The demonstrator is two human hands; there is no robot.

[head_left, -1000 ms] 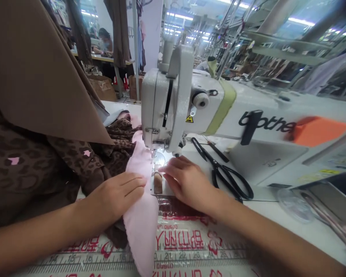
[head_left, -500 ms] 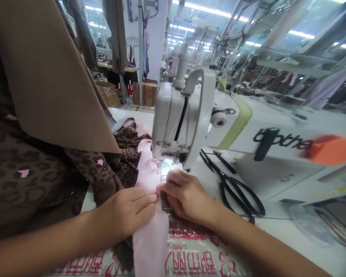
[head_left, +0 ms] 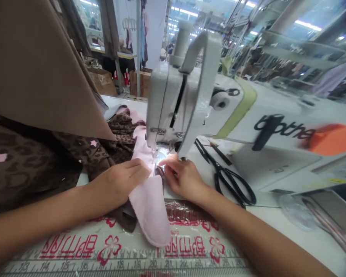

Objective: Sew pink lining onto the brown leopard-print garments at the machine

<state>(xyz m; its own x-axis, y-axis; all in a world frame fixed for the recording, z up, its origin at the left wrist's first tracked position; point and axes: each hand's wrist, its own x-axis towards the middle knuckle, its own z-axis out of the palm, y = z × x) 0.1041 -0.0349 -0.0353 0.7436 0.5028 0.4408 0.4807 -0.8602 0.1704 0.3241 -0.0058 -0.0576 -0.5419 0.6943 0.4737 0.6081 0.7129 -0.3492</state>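
Note:
A strip of pink fabric runs under the needle area of a white sewing machine, its rounded end hanging toward me. My left hand is closed on the strip's left side, fingertips pinching it just in front of the presser foot. To the right of the needle, my right hand has curled fingers, its fingertips at the lit needle plate. What those fingers pinch, if anything, is hidden. A dark brown edge of cloth shows between the hands. Leopard-print fabric lies bunched to the left of the strip.
Black scissors lie right of the needle, under the machine arm. A brown cloth panel hangs at left. Along the table front is a printed ruler strip under plastic. A clear dish sits at right.
The pink strip has moved away from me, so its rounded end now shows above the ruler. My left hand has shifted slightly left and forward; my right fingertips have parted from the left ones.

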